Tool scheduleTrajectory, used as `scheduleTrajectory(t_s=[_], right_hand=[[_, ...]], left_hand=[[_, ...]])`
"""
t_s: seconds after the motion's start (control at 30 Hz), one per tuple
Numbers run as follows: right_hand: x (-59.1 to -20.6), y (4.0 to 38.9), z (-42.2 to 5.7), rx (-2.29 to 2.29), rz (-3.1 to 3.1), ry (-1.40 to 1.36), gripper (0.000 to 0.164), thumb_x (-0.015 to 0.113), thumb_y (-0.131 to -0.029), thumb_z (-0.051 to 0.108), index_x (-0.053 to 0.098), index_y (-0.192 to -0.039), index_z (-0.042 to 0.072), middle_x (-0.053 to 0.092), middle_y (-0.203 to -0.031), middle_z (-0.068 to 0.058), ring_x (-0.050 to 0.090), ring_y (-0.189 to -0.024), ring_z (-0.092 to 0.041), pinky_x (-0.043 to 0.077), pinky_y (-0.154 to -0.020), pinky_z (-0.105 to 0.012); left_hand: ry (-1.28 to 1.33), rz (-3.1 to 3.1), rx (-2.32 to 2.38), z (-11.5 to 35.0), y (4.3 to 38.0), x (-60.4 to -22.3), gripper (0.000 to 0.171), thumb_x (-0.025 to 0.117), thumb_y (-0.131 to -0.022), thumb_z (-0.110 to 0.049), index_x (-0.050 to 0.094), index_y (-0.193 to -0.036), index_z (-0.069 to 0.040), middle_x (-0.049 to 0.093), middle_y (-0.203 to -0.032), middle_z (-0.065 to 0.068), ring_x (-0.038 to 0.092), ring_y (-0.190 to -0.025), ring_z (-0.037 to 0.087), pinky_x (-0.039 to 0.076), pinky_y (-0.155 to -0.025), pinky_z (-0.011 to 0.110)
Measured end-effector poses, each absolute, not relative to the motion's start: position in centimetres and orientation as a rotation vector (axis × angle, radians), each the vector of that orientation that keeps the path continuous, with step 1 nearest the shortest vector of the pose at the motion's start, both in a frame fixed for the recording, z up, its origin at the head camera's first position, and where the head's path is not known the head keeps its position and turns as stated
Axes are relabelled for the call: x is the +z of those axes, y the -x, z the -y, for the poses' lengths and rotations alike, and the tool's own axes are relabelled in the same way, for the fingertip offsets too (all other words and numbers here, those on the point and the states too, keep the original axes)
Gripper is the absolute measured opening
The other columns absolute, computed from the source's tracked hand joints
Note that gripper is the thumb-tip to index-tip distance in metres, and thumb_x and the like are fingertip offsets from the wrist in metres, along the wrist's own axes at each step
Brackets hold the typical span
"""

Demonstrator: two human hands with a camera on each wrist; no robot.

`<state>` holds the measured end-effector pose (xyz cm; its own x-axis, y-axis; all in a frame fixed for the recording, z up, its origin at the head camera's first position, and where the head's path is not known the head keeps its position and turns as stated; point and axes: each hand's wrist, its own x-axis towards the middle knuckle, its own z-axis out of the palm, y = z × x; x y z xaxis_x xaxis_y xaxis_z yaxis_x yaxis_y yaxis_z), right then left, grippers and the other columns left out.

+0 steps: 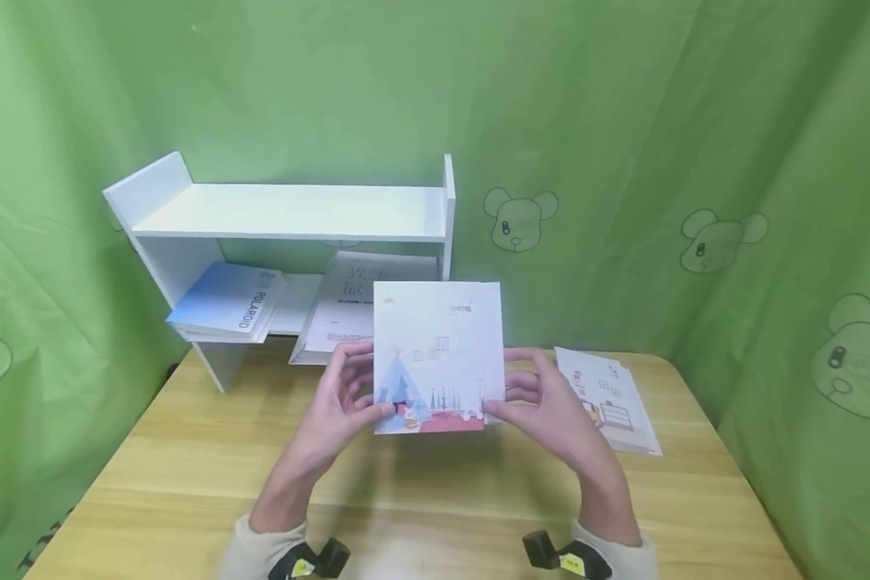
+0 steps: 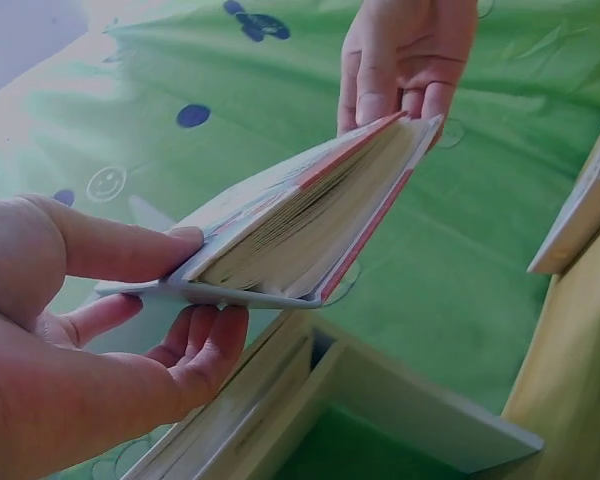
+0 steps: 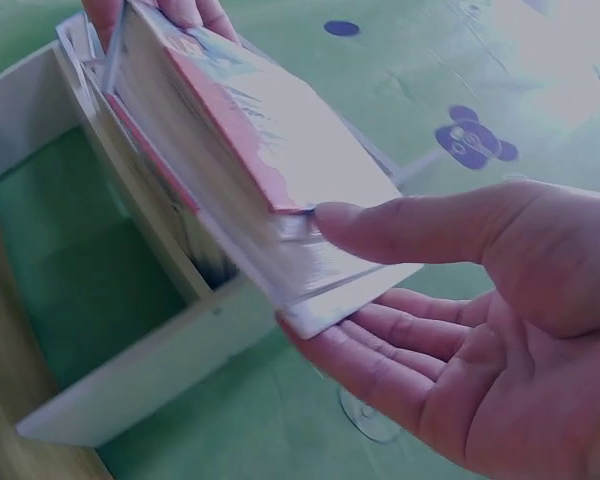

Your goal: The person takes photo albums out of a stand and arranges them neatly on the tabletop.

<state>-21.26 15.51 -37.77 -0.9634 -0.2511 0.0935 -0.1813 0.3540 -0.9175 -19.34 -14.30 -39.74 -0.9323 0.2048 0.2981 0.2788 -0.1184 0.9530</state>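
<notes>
A square book [image 1: 435, 362] with a pale cover, a blue tent and a red strip along its bottom is held up over the table between both hands. My left hand [image 1: 341, 403] grips its left side, thumb on the front cover and fingers behind. On the opposite side my right hand [image 1: 551, 407] pinches the right edge, thumb in front, fingers underneath. Seen from the left wrist, the book [image 2: 310, 215] has its page edges fanned a little between the covers. In the right wrist view the front cover of the book [image 3: 270, 120] stands slightly apart from the back one.
A white two-tier shelf [image 1: 290, 211] stands at the back left. On its lower board lie a blue-and-white POLAROID book [image 1: 225, 298] and a stack of larger white books [image 1: 333, 314]. Another illustrated book [image 1: 612, 403] lies on the wooden table [image 1: 188, 475] at right. Green curtains [image 1: 587, 97] surround everything.
</notes>
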Motion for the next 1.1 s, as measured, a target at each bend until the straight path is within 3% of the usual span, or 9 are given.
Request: scheduleTrajectory(t_s=[0.37, 0.6, 0.9, 1.03, 1.1], right_hand=[[-37.3, 20.8, -19.4, -1.643, -2.627, 0.391, 0.073, 0.084, -0.086, 0.017, 0.043, -0.145, 0.006, 0.070, -0.119, -0.016, 0.068, -0.109, -0.030, 0.059, -0.087, -0.029], [-37.5, 20.7, -21.2, -1.593, -2.678, 0.333, 0.068, 0.083, -0.088, 0.019, 0.045, -0.142, 0.003, 0.065, -0.128, -0.024, 0.064, -0.116, -0.036, 0.058, -0.095, -0.042], [-38.7, 20.8, -23.4, -1.585, -2.703, 0.299, 0.069, 0.080, -0.091, 0.019, 0.042, -0.146, 0.002, 0.059, -0.134, -0.028, 0.062, -0.119, -0.041, 0.057, -0.097, -0.043], [-39.3, 21.1, -24.6, -1.600, -2.690, 0.295, 0.068, 0.079, -0.092, 0.018, 0.041, -0.146, 0.001, 0.058, -0.134, -0.029, 0.062, -0.119, -0.042, 0.057, -0.095, -0.034], [-39.6, 21.2, -25.0, -1.602, -2.686, 0.285, 0.068, 0.079, -0.092, 0.019, 0.041, -0.146, 0.001, 0.059, -0.135, -0.029, 0.061, -0.120, -0.043, 0.057, -0.095, -0.035]], left_hand=[[0.588, 2.034, -2.251, 10.0, 19.6, -40.5, 0.074, 0.068, -0.081, 0.020, 0.039, -0.143, -0.007, 0.050, -0.144, 0.019, 0.054, -0.128, 0.035, 0.056, -0.099, 0.042], [0.599, 1.995, -2.248, 7.6, 19.8, -41.2, 0.074, 0.066, -0.080, 0.021, 0.040, -0.142, -0.008, 0.050, -0.142, 0.019, 0.055, -0.127, 0.037, 0.057, -0.098, 0.042], [0.538, 2.007, -2.270, 4.6, 20.8, -41.8, 0.074, 0.065, -0.080, 0.022, 0.042, -0.145, -0.006, 0.051, -0.141, 0.022, 0.055, -0.125, 0.039, 0.058, -0.097, 0.041], [0.543, 1.992, -2.278, 3.4, 21.4, -42.2, 0.073, 0.064, -0.081, 0.022, 0.042, -0.145, -0.004, 0.051, -0.139, 0.024, 0.055, -0.124, 0.041, 0.058, -0.096, 0.042], [0.537, 1.988, -2.282, 2.8, 21.7, -42.5, 0.073, 0.064, -0.081, 0.022, 0.042, -0.146, -0.003, 0.051, -0.138, 0.025, 0.055, -0.123, 0.042, 0.058, -0.095, 0.042]])
